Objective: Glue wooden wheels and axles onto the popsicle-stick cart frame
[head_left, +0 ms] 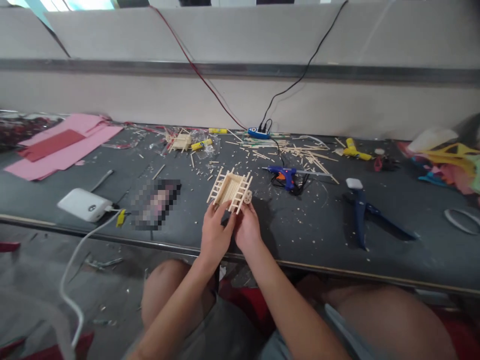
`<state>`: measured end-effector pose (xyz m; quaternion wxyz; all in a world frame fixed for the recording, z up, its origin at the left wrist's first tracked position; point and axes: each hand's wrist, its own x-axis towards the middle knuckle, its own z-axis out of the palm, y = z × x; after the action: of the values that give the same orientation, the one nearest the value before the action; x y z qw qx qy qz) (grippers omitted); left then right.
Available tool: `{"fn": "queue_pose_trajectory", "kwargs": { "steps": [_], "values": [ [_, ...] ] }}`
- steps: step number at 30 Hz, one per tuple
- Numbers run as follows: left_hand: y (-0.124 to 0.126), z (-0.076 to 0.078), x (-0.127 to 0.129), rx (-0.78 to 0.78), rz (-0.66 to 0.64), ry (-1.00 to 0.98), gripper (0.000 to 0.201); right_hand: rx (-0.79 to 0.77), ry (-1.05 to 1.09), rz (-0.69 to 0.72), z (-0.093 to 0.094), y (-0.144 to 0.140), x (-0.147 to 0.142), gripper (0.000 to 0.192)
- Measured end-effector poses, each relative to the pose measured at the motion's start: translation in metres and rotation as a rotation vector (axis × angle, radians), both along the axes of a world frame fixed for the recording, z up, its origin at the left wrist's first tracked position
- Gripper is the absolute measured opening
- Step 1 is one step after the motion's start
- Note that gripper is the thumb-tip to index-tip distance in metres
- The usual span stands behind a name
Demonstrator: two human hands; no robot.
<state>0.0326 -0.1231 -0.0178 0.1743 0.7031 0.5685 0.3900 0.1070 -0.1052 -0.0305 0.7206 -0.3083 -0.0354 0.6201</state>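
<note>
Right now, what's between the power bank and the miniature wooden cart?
The head view shows a cable plug, yellow tag, pixelated object and pale specks.

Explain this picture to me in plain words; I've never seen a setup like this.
There is no machine here: the workers are a person's two bare hands. The single picture comes from a camera worn on that person's head, looking forward and down, so the forearms enter from the bottom.

The left hand and right hand hold a small cart of pale sticks, with ladder-like sides. The right hand is beside its wheel.

On the dark table, a blue glue gun lies beyond the cart, to its right. Loose sticks and a power strip lie farther back. To the left are pink paper and a white power bank.
</note>
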Motion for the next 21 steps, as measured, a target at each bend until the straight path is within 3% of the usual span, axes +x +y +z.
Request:
{"fn": "queue_pose_trajectory", "kwargs": {
  "steps": [9,21],
  "values": [
    [-0.002,-0.020,-0.019,0.005,0.084,0.128,0.029,-0.093,0.046,0.094,-0.028,0.008,-0.031,0.017],
    [0.002,-0.030,-0.019,0.058,0.098,0.209,0.029,-0.061,0.013,0.163,-0.021,-0.007,-0.018,0.023]
  ]
}}
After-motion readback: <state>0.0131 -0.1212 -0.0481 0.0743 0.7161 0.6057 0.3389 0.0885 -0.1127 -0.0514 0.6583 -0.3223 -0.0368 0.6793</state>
